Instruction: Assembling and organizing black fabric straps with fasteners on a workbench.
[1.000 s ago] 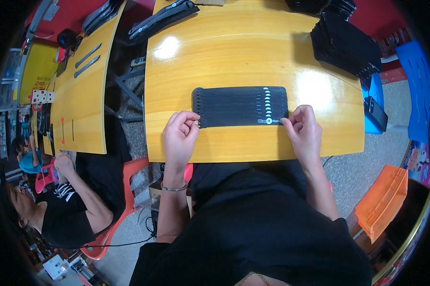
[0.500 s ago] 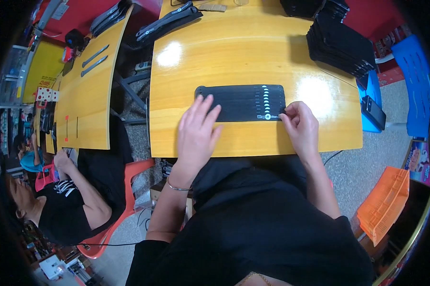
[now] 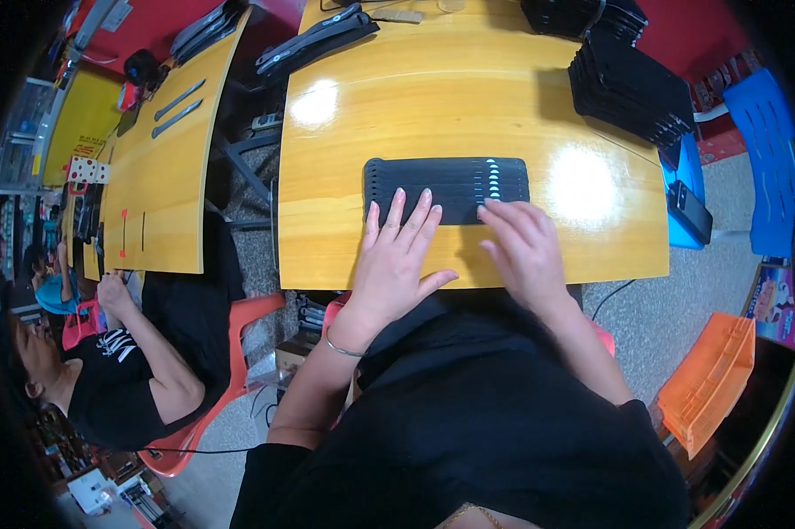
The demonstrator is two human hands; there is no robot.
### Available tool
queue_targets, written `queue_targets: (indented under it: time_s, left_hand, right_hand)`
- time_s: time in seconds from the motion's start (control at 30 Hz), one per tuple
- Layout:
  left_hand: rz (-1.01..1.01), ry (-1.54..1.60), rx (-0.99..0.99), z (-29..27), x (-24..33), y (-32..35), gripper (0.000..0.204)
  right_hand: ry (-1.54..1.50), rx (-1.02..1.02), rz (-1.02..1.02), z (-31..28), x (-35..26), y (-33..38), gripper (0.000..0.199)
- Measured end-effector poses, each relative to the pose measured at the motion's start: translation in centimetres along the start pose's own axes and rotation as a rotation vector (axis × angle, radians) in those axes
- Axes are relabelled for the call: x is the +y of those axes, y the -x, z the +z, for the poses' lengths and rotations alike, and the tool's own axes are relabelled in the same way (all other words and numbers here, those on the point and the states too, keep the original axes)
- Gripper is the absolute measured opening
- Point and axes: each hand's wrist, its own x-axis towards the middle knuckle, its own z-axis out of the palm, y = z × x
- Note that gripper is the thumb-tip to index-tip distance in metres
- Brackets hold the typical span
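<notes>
A flat row of overlapping black sheets (image 3: 446, 183) lies across the middle of the yellow wooden table (image 3: 415, 115), with small white marks near its right end. My left hand (image 3: 397, 260) rests flat with fingers spread, its fingertips on the near edge of the row's left half. My right hand (image 3: 525, 251) lies palm down beside it, fingertips touching the row's near edge further right. Neither hand holds anything.
Stacks of black sheets (image 3: 631, 84) stand at the table's far right, black bars (image 3: 313, 40) at its far left. A second yellow table (image 3: 164, 159) is to the left. A seated person (image 3: 115, 370) on a red chair is lower left; an orange crate (image 3: 710, 379) lower right.
My hands left the row's two ends. The left hand opened flat and moved right onto the row's near edge; the right hand slid left onto it too.
</notes>
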Motion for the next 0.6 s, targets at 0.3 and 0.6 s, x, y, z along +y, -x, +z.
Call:
queue_targets:
  time_s: [0.3,0.6]
  left_hand:
    - [-0.003,-0.055,0.001,-0.1,1.2,-0.4,0.079]
    - [0.112,0.023,-0.014,0.8,1.9,-1.6,0.083]
  right_hand:
    - [0.104,-0.24,-0.064,0.2,-0.4,0.6,0.052]
    - [0.251,-0.348,0.068,-1.3,0.3,2.1,0.069]
